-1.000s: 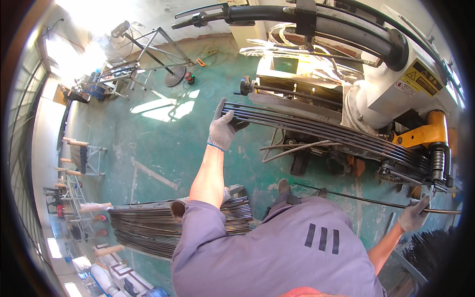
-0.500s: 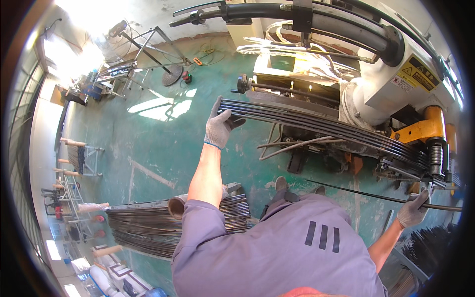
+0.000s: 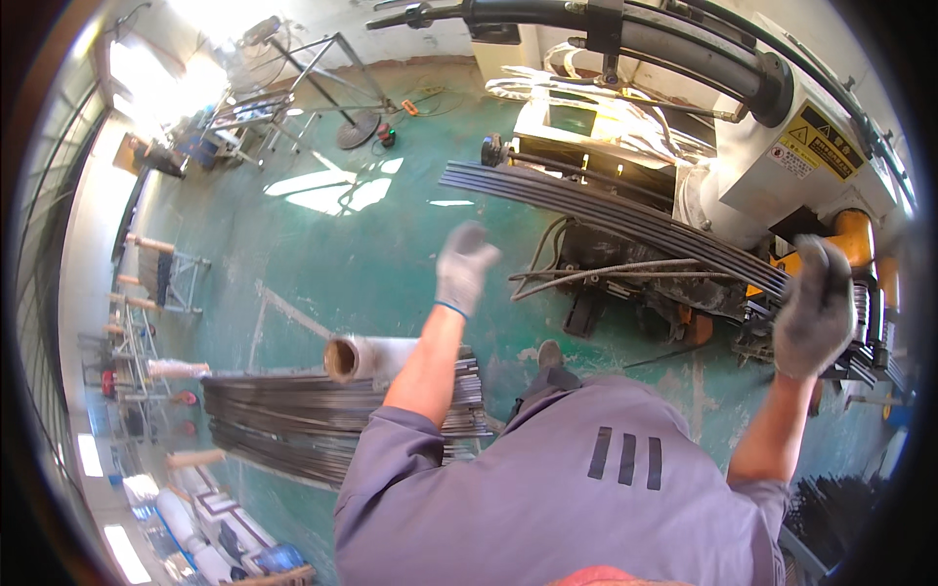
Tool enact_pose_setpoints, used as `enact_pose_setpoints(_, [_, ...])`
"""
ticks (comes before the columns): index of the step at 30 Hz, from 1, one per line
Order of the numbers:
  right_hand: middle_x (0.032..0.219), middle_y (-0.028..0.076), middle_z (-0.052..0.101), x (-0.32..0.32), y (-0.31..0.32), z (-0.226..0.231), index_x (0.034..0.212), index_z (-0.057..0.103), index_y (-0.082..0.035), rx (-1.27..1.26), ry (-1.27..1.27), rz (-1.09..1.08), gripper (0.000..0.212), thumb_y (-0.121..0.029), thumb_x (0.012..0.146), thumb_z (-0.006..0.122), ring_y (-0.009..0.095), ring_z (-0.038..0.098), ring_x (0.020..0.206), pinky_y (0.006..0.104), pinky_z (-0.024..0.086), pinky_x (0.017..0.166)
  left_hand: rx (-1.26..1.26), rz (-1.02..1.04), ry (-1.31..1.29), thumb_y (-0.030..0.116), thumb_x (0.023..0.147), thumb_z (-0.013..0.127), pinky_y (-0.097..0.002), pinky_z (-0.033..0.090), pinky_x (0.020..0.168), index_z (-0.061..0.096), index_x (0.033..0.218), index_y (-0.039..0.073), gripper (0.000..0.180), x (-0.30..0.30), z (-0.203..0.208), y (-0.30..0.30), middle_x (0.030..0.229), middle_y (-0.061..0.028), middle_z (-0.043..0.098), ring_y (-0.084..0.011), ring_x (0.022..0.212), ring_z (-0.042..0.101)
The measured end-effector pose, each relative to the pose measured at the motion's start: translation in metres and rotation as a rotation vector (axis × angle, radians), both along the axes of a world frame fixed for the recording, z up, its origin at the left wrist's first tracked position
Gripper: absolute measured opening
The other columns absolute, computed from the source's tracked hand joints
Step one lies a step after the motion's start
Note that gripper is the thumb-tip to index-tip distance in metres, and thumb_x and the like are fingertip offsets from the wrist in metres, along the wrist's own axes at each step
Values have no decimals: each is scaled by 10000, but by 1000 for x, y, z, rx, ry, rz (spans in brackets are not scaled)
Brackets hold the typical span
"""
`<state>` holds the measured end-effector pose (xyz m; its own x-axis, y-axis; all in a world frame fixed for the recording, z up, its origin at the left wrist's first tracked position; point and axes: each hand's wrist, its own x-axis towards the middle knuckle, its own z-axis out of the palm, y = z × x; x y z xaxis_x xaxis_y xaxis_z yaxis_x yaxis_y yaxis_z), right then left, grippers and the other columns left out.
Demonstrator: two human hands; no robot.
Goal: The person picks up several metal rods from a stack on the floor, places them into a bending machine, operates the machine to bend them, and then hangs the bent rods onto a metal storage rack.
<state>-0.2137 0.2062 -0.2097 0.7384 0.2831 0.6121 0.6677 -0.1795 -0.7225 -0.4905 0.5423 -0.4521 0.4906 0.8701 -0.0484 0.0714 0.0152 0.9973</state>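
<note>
A green floor (image 3: 322,264) holds a pile of dark rods (image 3: 293,415) with a roll of clear wrap (image 3: 376,356) on top, and a metal stand (image 3: 332,68) sits far back in bright sunlight.

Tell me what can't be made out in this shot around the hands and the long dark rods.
- Head view: right hand covers its contact with the dark rods; grip unclear.
- Rods' right end, hidden behind that glove and the machine.
- Left hand, motion-blurred.
- Floor bundle, partly hidden by the left arm.

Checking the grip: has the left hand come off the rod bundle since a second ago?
Yes. The left hand has dropped off the rod bundle on the machine, toward the person.
</note>
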Motion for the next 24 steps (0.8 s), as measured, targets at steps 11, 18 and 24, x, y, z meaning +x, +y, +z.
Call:
enact_pose_setpoints(11, [994, 200, 720, -123, 60, 1, 1240, 615, -36, -130, -366, 1179, 543, -308, 829, 843, 382, 714, 949, 484, 568, 798, 309, -80, -43, 211, 1064, 632, -319, 589, 687, 723, 1078, 66, 172, 65, 31, -316, 903, -36, 725, -157, 799, 696])
enact_pose_setpoints(18, [1265, 223, 666, -40, -175, -280, 1324, 611, -20, -951, 68, 1179, 580, -258, 842, 828, 413, 619, 1200, 477, 499, 1025, -564, 567, -453, 297, 1074, 618, -320, 512, 650, 642, 1049, 82, 218, -71, 75, -369, 844, -26, 633, -260, 810, 684])
enact_pose_setpoints(24, [824, 158, 671, 88, -355, -315, 844, 670, -68, -972, -46, 873, 187, -207, 825, 794, 390, 653, 801, 503, 506, 716, -764, 929, -549, 212, 1070, 595, -251, 481, 601, 632, 1059, 86, 132, -189, -14, -371, 841, -15, 613, -235, 853, 659])
